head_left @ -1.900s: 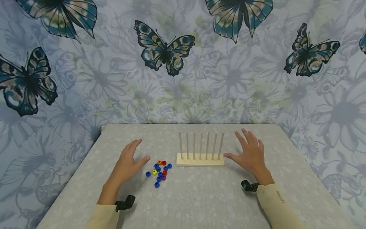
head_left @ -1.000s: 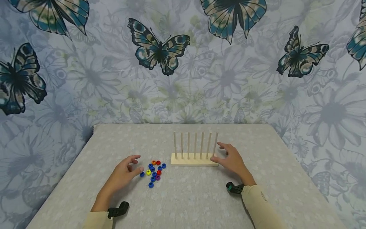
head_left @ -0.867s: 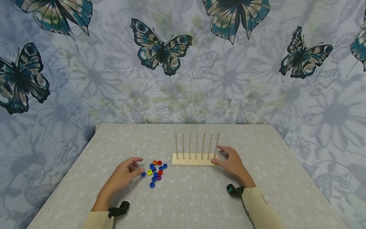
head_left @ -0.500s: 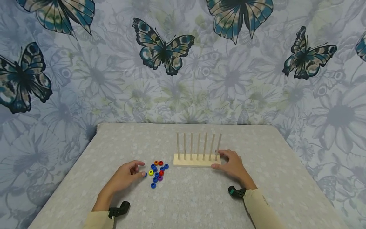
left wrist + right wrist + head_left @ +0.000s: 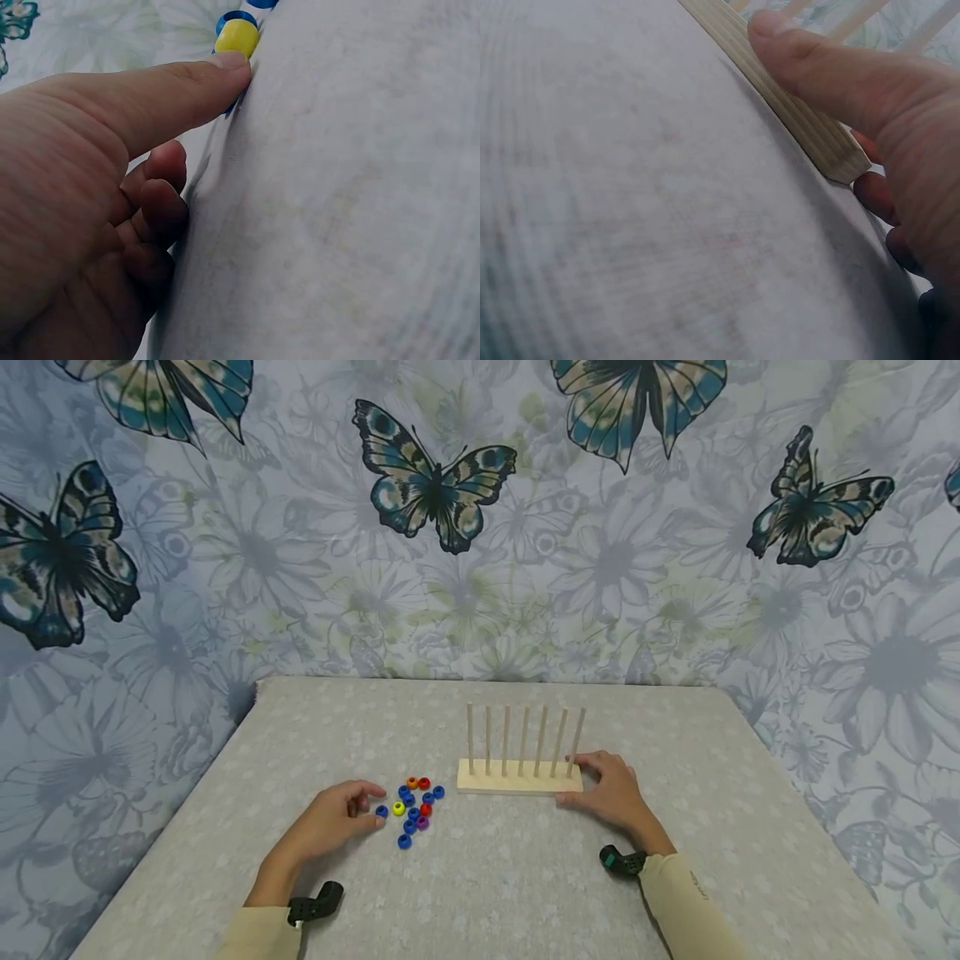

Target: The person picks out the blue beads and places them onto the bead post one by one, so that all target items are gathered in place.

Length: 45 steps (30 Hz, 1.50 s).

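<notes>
In the head view my left hand [image 5: 330,820] is low over the table at the left edge of a loose group of beads. Its thumb and forefinger stand to either side of a blue bead [image 5: 382,811], with a gap showing at the forefinger. A yellow bead [image 5: 238,36] shows just past the thumb tip in the left wrist view. My right hand [image 5: 617,792] grips the right end of a pale wooden peg stand [image 5: 517,778], thumb along the front of the base [image 5: 810,131] and fingers behind. Several bare upright pegs rise from the base.
The other beads, among them an orange bead [image 5: 412,782], a red bead [image 5: 426,809] and a purple bead [image 5: 422,823], lie left of the stand. A patterned cloth covers the table [image 5: 510,885], which backs onto a butterfly-printed wall covering [image 5: 480,610].
My right hand has come in from the right, from spread fingers to a hold on the stand's end. The left hand has lowered, its fingers bending around the outermost blue bead.
</notes>
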{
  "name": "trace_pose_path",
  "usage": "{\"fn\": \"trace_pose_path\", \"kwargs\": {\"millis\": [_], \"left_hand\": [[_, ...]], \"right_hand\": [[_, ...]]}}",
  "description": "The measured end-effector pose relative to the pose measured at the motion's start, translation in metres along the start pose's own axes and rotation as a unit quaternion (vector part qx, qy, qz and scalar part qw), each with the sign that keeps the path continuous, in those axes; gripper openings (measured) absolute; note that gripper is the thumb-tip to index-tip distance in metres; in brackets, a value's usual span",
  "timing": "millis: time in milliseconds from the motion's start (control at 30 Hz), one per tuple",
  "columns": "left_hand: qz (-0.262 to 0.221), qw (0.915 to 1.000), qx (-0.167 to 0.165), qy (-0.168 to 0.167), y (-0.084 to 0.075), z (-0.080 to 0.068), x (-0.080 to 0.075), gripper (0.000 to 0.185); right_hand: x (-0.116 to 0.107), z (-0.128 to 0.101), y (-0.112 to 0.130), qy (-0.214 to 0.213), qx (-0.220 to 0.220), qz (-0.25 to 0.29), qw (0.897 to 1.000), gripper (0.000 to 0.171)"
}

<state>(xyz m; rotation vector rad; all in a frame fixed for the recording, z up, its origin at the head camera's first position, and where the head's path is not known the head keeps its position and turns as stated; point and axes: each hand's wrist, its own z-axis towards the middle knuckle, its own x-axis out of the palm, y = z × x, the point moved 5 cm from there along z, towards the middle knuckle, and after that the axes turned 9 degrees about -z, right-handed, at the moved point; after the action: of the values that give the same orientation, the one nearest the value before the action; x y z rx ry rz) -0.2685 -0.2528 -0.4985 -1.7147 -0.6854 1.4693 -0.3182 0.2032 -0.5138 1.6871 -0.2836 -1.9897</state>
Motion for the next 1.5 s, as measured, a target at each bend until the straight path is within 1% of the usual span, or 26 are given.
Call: {"fn": "trace_pose_path", "kwargs": {"millis": [267, 433, 567, 733, 867, 1000, 1100, 1267, 1400, 1500], "left_hand": [[0.005, 0.9999, -0.010, 0.002, 0.002, -0.002, 0.006, 0.032], [0.010, 0.9998, -0.017, 0.002, 0.004, -0.003, 0.011, 0.029], [0.018, 0.9998, -0.010, -0.003, 0.004, -0.005, 0.011, 0.026], [0.032, 0.9994, -0.002, -0.010, 0.005, -0.007, 0.006, 0.025], [0.040, 0.9989, 0.020, -0.015, 0.002, -0.003, 0.005, 0.025], [0.044, 0.9982, 0.023, -0.032, 0.000, 0.000, 0.004, 0.024], [0.051, 0.9974, 0.018, -0.049, 0.000, 0.002, 0.002, 0.024], [0.062, 0.9944, 0.037, -0.078, -0.004, 0.001, 0.001, 0.026], [0.065, 0.9905, 0.062, -0.104, -0.015, 0.000, 0.000, 0.031], [0.056, 0.9867, 0.081, -0.129, -0.031, -0.001, -0.002, 0.034]], "right_hand": [[0.002, -0.005, -0.004, 0.000, 0.000, -0.008, 1.000, 0.071], [0.002, -0.008, -0.005, 0.002, -0.002, -0.012, 1.000, 0.070], [0.002, -0.007, -0.003, 0.002, -0.004, -0.008, 1.000, 0.069], [0.007, -0.003, -0.001, 0.009, -0.010, -0.001, 1.000, 0.070], [0.004, -0.001, -0.002, 0.001, -0.010, -0.003, 1.000, 0.069], [0.001, 0.000, -0.002, -0.001, -0.009, -0.003, 1.000, 0.071], [0.000, -0.001, -0.002, 0.000, -0.008, -0.003, 1.000, 0.073], [-0.001, -0.001, -0.005, 0.001, -0.004, -0.003, 1.000, 0.073], [-0.003, -0.001, -0.007, 0.000, -0.001, 0.009, 1.000, 0.073], [-0.005, -0.002, -0.008, 0.000, -0.002, 0.015, 1.000, 0.073]]}}
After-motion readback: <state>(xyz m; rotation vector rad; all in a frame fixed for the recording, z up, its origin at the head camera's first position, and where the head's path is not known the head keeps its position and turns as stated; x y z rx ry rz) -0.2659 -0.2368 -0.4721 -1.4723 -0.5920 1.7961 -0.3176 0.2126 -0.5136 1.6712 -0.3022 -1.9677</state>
